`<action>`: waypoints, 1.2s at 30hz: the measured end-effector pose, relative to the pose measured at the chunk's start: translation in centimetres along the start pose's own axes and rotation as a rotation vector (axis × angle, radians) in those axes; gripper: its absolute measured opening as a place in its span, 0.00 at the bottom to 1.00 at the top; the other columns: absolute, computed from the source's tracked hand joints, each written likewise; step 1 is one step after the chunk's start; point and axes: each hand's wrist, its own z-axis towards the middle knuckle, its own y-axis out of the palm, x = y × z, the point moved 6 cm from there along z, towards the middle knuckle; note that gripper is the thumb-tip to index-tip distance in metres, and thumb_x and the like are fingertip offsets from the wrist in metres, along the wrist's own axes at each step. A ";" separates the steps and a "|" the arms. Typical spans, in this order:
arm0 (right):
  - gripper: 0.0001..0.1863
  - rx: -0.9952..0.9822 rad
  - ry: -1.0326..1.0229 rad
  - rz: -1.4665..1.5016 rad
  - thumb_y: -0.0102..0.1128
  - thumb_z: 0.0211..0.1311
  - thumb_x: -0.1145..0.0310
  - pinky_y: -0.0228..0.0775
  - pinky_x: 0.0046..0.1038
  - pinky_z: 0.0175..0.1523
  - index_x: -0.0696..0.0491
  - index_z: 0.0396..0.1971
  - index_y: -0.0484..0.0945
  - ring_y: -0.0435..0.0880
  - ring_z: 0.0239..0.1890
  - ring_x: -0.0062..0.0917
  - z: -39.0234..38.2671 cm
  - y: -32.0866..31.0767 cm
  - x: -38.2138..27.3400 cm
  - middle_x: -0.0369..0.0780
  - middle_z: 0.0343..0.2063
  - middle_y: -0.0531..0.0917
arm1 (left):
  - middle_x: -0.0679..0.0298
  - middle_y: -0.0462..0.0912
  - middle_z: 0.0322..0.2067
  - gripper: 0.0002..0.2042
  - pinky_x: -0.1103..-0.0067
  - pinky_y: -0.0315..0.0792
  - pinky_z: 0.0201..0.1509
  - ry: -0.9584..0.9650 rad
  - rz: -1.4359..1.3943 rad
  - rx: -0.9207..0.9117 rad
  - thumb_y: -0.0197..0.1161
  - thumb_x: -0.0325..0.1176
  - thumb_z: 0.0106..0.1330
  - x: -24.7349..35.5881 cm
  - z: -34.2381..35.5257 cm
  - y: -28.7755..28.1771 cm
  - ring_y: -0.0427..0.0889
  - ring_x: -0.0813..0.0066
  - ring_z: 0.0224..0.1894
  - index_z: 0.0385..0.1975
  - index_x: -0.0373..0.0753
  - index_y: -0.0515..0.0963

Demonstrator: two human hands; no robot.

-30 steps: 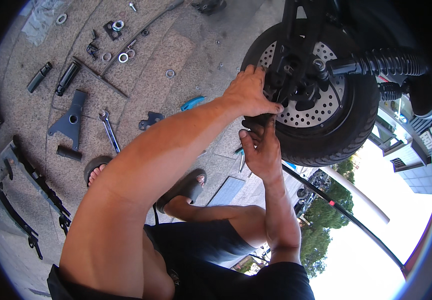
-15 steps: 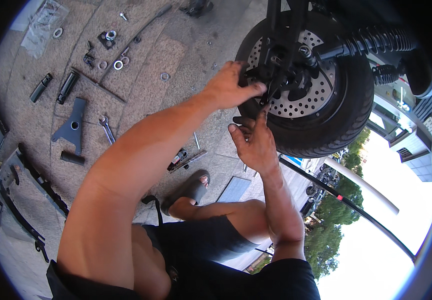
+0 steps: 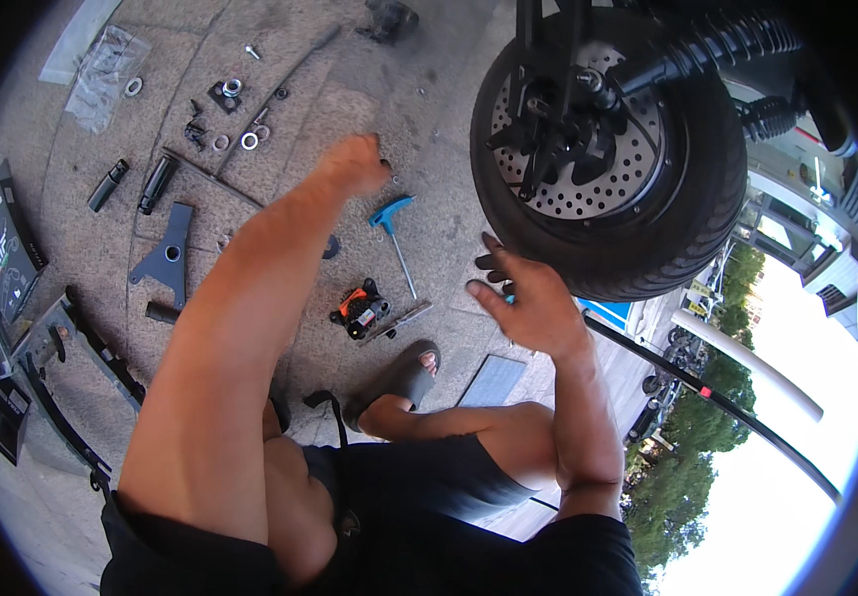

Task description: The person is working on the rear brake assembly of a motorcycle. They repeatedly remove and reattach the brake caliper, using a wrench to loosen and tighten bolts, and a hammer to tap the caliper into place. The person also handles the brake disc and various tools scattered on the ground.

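My left hand (image 3: 357,166) hangs over the paving, away from the wheel. Motion smears it, and its fingers are mostly hidden. Closest to it lies a T-handle hex key (image 3: 392,213) with a blue grip. My right hand (image 3: 536,306) is just below the tyre (image 3: 637,273), fingers apart and seemingly holding nothing; a small blue patch shows behind them. Above it is the wheel's drilled brake disc (image 3: 573,204), with a black brake caliper (image 3: 588,159) and fork parts in front. Neither hand touches the caliper.
On the paving at left lie a dark metal bracket (image 3: 169,253), black tubes (image 3: 157,185), washers (image 3: 250,141) and a long rod (image 3: 285,84). An orange-and-black part (image 3: 361,309) sits near my sandalled foot (image 3: 399,382). A coil shock absorber (image 3: 717,50) juts out at upper right.
My left hand has left the caliper area and swung left over the paving. My right hand has dropped away from the disc. The blue hex key and orange-and-black part are now more exposed.
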 end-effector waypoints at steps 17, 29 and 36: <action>0.16 0.216 -0.452 -0.442 0.59 0.51 0.69 0.76 0.28 0.35 0.57 0.41 0.79 0.82 0.37 0.29 -5.0 -1.5 -8.9 0.39 0.30 0.82 | 0.44 0.79 0.48 0.24 0.65 0.72 0.55 0.070 0.332 0.120 0.58 0.49 0.59 -3.6 1.9 -4.6 0.77 0.49 0.53 0.47 0.36 0.78; 0.10 0.490 -0.769 0.043 0.60 0.55 0.64 0.75 0.32 0.34 0.55 0.30 0.81 0.83 0.33 0.34 -17.8 -3.9 -9.6 0.42 0.25 0.82 | 0.45 0.78 0.49 0.24 0.66 0.71 0.56 0.154 0.590 0.084 0.58 0.51 0.59 -1.5 4.1 -4.9 0.77 0.49 0.53 0.47 0.38 0.78; 0.15 0.552 -0.839 0.119 0.61 0.54 0.61 0.75 0.35 0.35 0.56 0.36 0.80 0.82 0.35 0.37 -22.9 -5.3 -6.2 0.44 0.27 0.82 | 0.46 0.80 0.45 0.23 0.65 0.73 0.54 0.145 0.922 0.096 0.58 0.50 0.59 -4.7 3.7 -2.8 0.79 0.49 0.50 0.49 0.41 0.77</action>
